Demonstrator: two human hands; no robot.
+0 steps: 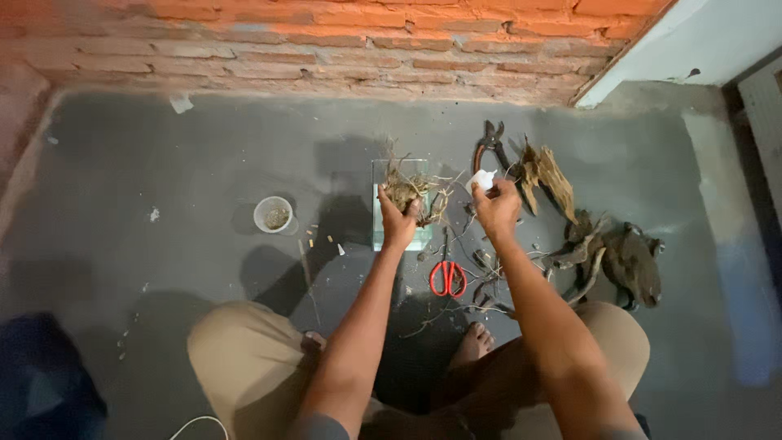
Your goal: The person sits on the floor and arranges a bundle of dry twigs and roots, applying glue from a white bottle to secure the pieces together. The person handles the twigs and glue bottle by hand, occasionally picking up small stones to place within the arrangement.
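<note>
I sit cross-legged on a grey concrete floor facing a brick wall. My left hand (397, 222) grips a tangle of dry roots and twigs (414, 192), held over a small clear glass tank (380, 210) that stands on the floor. My right hand (495, 208) holds a small white object (483, 180), perhaps a little bottle, just right of the root bundle. Thin roots stick out between the two hands.
Red-handled scissors (447, 278) lie in front of my feet. Pliers (487, 143) and pieces of driftwood (551, 181) lie to the right, with darker wood chunks (627, 258) further right. A small round white cup (273, 214) stands at the left. Loose twigs litter the floor.
</note>
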